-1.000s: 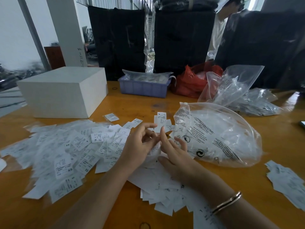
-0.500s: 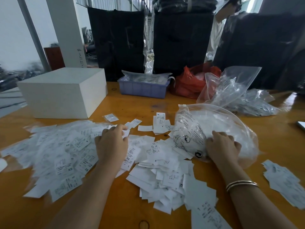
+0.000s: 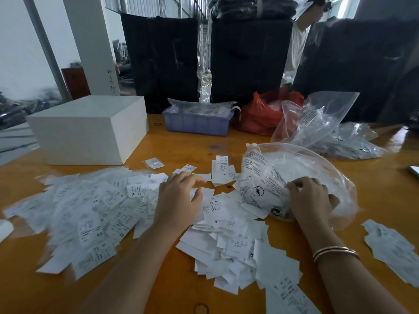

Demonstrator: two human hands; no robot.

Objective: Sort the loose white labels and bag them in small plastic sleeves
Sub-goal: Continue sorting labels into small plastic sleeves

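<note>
Loose white labels (image 3: 229, 236) lie heaped in the middle of the orange table (image 3: 374, 200). A wider spread of labels in glossy sleeves (image 3: 79, 211) covers the left side. A small stack of XL labels (image 3: 221, 171) sits behind the heap. My left hand (image 3: 179, 198) rests on the labels where the two piles meet, fingers relaxed and pointing right. My right hand (image 3: 310, 198) has curled fingers gripping the large clear plastic bag (image 3: 294, 164) full of small sleeves.
A white box (image 3: 90, 128) stands back left, with a blue tray (image 3: 197, 123), a red bag (image 3: 260, 114) and more clear bags (image 3: 317, 118) along the back. Another label pile (image 3: 390, 245) lies at the right. A person (image 3: 299, 41) stands behind black bags.
My hands, together over the middle heap a second ago, have parted. The right went onto the clear bag and stays there; the left went left, then drifted back toward the centre.
</note>
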